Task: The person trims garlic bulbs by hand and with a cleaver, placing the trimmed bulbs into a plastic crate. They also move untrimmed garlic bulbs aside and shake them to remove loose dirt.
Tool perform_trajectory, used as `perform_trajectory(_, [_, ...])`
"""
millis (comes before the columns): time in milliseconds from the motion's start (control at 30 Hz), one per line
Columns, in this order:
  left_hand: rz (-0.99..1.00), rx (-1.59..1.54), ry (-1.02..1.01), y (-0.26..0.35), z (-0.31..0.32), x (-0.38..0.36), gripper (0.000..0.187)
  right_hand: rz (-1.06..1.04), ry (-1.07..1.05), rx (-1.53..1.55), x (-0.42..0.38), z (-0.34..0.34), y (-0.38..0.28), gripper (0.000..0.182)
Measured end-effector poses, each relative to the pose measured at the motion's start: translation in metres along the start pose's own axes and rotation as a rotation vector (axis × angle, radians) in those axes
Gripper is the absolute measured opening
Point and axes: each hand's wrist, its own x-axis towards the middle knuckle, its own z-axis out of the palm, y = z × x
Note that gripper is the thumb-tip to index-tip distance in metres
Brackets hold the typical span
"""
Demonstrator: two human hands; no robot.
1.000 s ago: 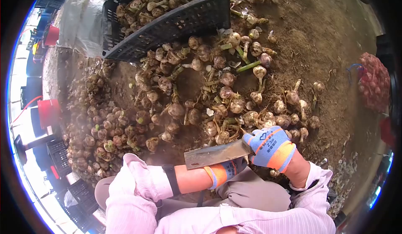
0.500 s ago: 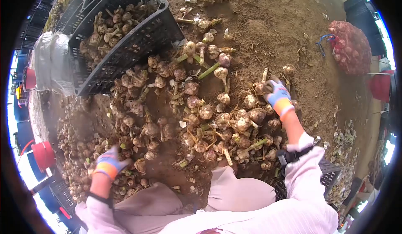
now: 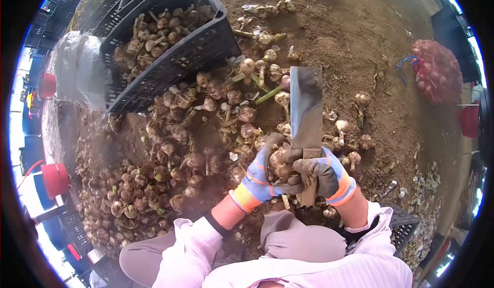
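Observation:
My right hand, in a dirty blue and orange glove, is wrapped round the handle of a wide flat blade that points away from me. Close to its left, my left hand, gloved the same way, has its fingers curled round a garlic bulb beside the handle. Soil-covered garlic bulbs with stems lie loose on the ground around and beyond both hands. Part of the held bulb is hidden by the fingers.
A black crate holding garlic stands at the upper left, beside a plastic-wrapped bundle. A red net sack of bulbs lies at the right. A red bucket is at the far left; a dark crate sits by my right arm.
Both hands have come together in front of me, the left moving right and the right moving down and left. The blade is now in my right hand and a bulb in my left.

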Motion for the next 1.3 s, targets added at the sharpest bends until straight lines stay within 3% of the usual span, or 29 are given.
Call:
perform_trajectory(67, [0.19, 0.227, 0.02, -0.006, -0.007, -0.019, 0.087, 0.068, -0.077, 0.08, -0.002, 0.005, -0.002, 0.029])
perform_trajectory(167, [0.22, 0.223, 0.057, -0.008, -0.02, -0.036, 0.079, 0.221, -0.048, 0.191, -0.005, -0.002, 0.002, 0.033])
perform_trajectory(200, [0.011, -0.176, 0.158, -0.005, -0.016, -0.041, 0.074, 0.207, -0.056, 0.177, -0.007, -0.004, 0.005, 0.033])
perform_trajectory(300, [-0.117, -0.341, 0.232, 0.017, -0.014, -0.043, 0.071, 0.1, 0.03, -0.129, -0.009, -0.005, 0.021, 0.037])
perform_trajectory(333, [-0.117, -0.475, 0.145, -0.013, -0.021, -0.046, 0.072, 0.045, 0.053, -0.112, -0.015, 0.002, 0.027, 0.037])
perform_trajectory(367, [-0.114, -0.475, 0.147, -0.019, -0.025, -0.045, 0.072, -0.234, 0.066, -0.404, -0.013, 0.004, 0.034, 0.038])
perform_trajectory(400, [0.024, 0.023, -0.004, -0.024, -0.03, -0.046, 0.074, -0.323, 0.072, -0.751, -0.017, 0.004, 0.033, 0.036])
perform_trajectory(433, [-0.06, -0.237, 0.007, -0.028, -0.026, -0.051, 0.074, -0.408, 0.078, -1.098, -0.024, 0.007, 0.028, 0.035])
perform_trajectory(467, [-0.14, -0.488, -0.003, -0.009, -0.02, -0.054, 0.074, -0.405, 0.083, -1.097, -0.026, 0.011, 0.023, 0.035])
perform_trajectory(533, [-0.218, -0.776, -0.079, 0.012, -0.014, -0.061, 0.075, -0.581, -0.072, -1.674, -0.028, 0.015, 0.016, 0.033])
perform_trajectory(567, [-0.212, -0.511, 0.034, 0.012, -0.011, -0.054, 0.07, -0.578, -0.071, -1.674, -0.028, 0.017, 0.015, 0.033])
perform_trajectory(633, [-0.201, -0.605, 0.064, 0.012, -0.012, -0.054, 0.067, -0.596, -0.096, -1.812, -0.028, 0.021, 0.015, 0.031])
perform_trajectory(700, [-0.169, -0.212, 0.076, 0.007, -0.016, -0.054, 0.068, -0.526, -0.134, -1.846, -0.028, 0.023, 0.014, 0.032])
perform_trajectory(800, [-0.066, 0.004, 0.073, 0.02, -0.015, -0.051, 0.067, -0.497, -0.188, -1.854, -0.026, 0.021, 0.021, 0.033])
perform_trajectory(1033, [-0.186, -0.075, 0.052, -0.003, -0.015, -0.055, 0.054, -0.518, -0.127, -1.74, -0.021, 0.009, 0.033, 0.036])
perform_trajectory(1133, [-0.145, -0.024, 0.077, -0.006, -0.014, -0.056, 0.049, -0.567, -0.077, -1.697, -0.013, -0.008, 0.037, 0.035])
perform_trajectory(1167, [0.036, 0.201, 0.031, 0.017, -0.013, -0.056, 0.049, -0.593, -0.043, -1.672, -0.009, -0.017, 0.039, 0.033])
perform_trajectory(1233, [0.056, 0.358, 0.142, 0.021, -0.01, -0.064, 0.051, -0.423, 0.143, -1.757, -0.006, -0.037, 0.041, 0.023])
perform_trajectory(1267, [0.056, 0.288, 0.026, 0.018, -0.018, -0.074, 0.054, -0.12, 0.443, -1.826, 0.009, -0.077, 0.047, 0.019])
perform_trajectory(1300, [0.122, 0.267, 0.023, 0.037, -0.016, -0.076, 0.059, -0.191, 0.607, -1.696, 0.005, -0.11, 0.048, 0.015])
